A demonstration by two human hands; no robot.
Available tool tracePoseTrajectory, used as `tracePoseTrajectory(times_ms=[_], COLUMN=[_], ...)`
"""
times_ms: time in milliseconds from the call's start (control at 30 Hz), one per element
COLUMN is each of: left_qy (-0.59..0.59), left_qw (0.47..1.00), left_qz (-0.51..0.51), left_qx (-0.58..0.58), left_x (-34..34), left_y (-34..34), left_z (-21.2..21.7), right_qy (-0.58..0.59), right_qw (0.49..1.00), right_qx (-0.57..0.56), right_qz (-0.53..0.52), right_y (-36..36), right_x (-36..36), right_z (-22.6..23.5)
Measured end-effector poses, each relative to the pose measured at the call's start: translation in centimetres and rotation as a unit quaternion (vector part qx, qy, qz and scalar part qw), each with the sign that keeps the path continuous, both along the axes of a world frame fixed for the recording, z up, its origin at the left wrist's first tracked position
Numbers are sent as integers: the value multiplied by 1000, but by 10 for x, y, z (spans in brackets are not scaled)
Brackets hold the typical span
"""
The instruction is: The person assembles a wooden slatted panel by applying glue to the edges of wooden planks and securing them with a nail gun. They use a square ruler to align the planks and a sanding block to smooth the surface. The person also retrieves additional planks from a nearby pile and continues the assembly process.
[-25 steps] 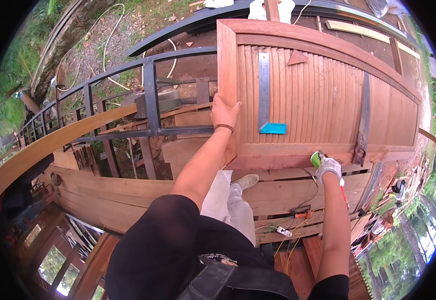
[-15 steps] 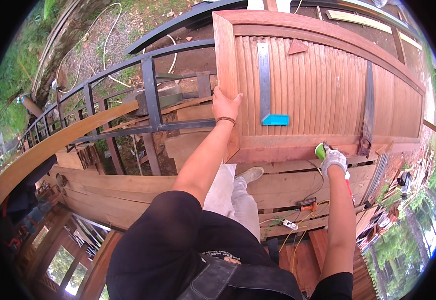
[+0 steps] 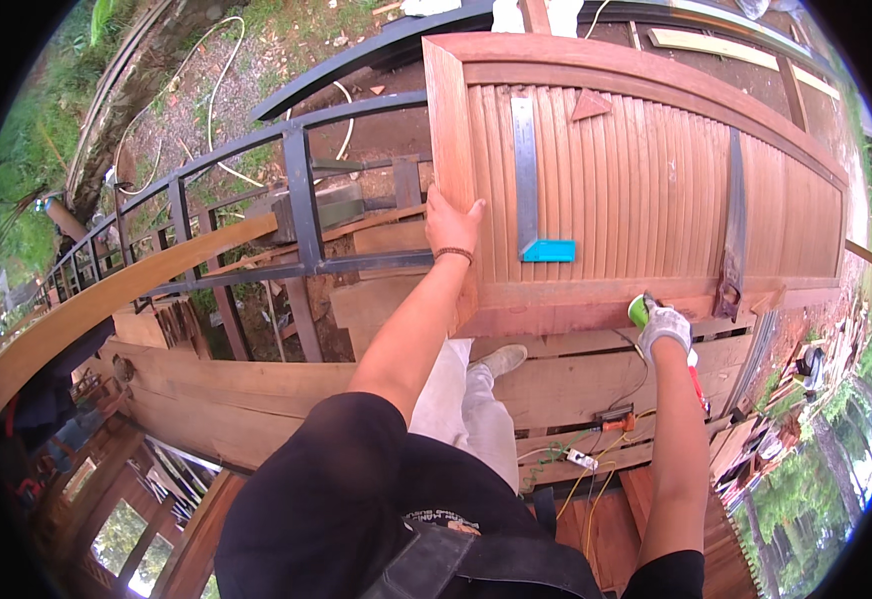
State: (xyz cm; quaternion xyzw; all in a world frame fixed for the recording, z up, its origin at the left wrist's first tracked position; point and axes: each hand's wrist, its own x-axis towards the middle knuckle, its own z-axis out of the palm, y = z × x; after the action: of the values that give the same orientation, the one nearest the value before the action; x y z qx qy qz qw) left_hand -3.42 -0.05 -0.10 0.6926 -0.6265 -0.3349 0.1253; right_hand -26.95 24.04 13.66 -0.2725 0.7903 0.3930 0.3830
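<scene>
A brown louvered wooden door [image 3: 576, 294] lies before me across a dark metal frame. My left hand [image 3: 453, 222] is closed round its left edge, thumb on the face, wrist wearing a beaded band. My right hand [image 3: 664, 327], in a pale glove, is closed on a green round, cup-like object [image 3: 639, 310] at the door's near edge; the fingers hide much of it. Below that hand shows a red and white object [image 3: 696, 379], largely covered by the forearm. On the slats rest a try square [image 3: 527, 180] with a turquoise stock, a handsaw [image 3: 735, 210] and a triangular wood offcut [image 3: 591, 105].
Left of the door runs the dark metal framework [image 3: 301, 200], with a long curved-looking board [image 3: 136, 299] across it. Planks [image 3: 226, 384] form the footing beneath. An orange and black power tool [image 3: 616, 419], a white socket strip [image 3: 582, 459] and yellow cords lie near my feet.
The door and the tools on it sit slightly lower in the view. Both hands keep their hold; the right one with the green object has barely shifted.
</scene>
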Motion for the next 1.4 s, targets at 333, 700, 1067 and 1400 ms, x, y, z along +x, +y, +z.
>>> tracePoseTrajectory(times_ms=[333, 700, 1067, 1400], left_qy=[-9, 25, 45, 40], left_qw=[999, 998, 999, 994], left_qz=[-5, -11, 12, -47], left_qx=[33, 48, 10, 91], left_x=[-1, 4, -2, 10], left_y=[0, -11, -15, -21], left_z=[7, 1, -15, -5], right_qy=[1, -5, -14, -25], right_qw=[1000, 1000, 998, 991], right_qx=[-28, -10, -1, 40], right_qz=[9, 21, 60, 123], right_y=[1, 11, -10, -26], right_x=[2, -4, 1, 7], right_z=[2, -9, -4, -18])
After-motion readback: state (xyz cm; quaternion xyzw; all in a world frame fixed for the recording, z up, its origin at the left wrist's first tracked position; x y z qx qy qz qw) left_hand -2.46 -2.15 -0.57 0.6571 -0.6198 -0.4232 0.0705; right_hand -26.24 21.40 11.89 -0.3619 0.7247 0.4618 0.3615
